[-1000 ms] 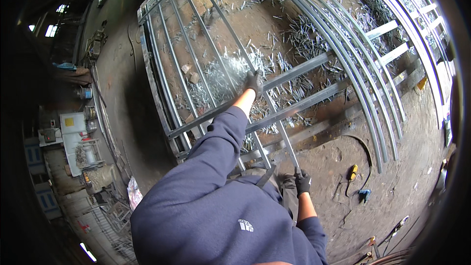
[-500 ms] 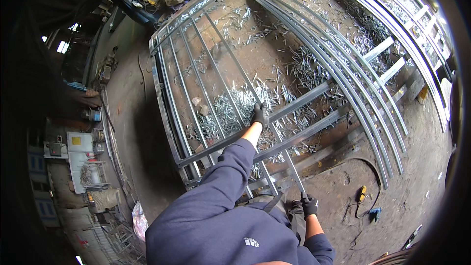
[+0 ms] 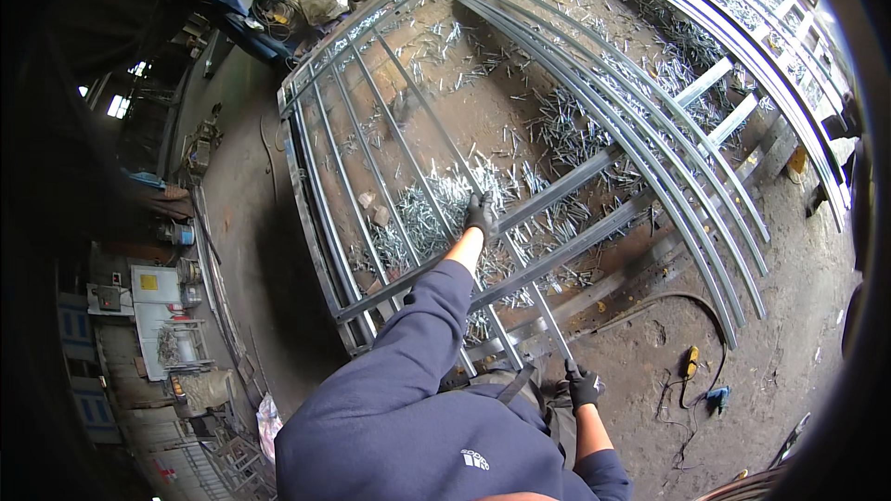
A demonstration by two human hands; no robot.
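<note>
A long, thin metal bar (image 3: pixel 549 323) runs from near my body up to the far side of a metal rack. My left hand (image 3: pixel 479 213), in a dark glove, is closed round it partway along, just above a crossbeam (image 3: pixel 557 193). At the bar's near end, my right hand (image 3: pixel 583 387), also gloved, has its fingers wrapped round the tip. Several similar bars lie spaced apart to the left, across the same beams; one neighbouring bar (image 3: pixel 394 130) is nearest to the held one. Below my left hand, a heap of short shiny metal pieces (image 3: pixel 432 213) covers the floor.
Long metal profiles (image 3: pixel 640 144) lie in a bundle across the beams on the right, with another bundle (image 3: pixel 742 42) beyond. A cable (image 3: pixel 715 315), a yellow tool (image 3: pixel 691 362) and a blue tool (image 3: pixel 717 399) rest on the floor at right. Cluttered shelving lines the left.
The view has turned slightly, shifting the rack a little in the picture. Both hands keep their hold on the bar, with little visible movement along it.
</note>
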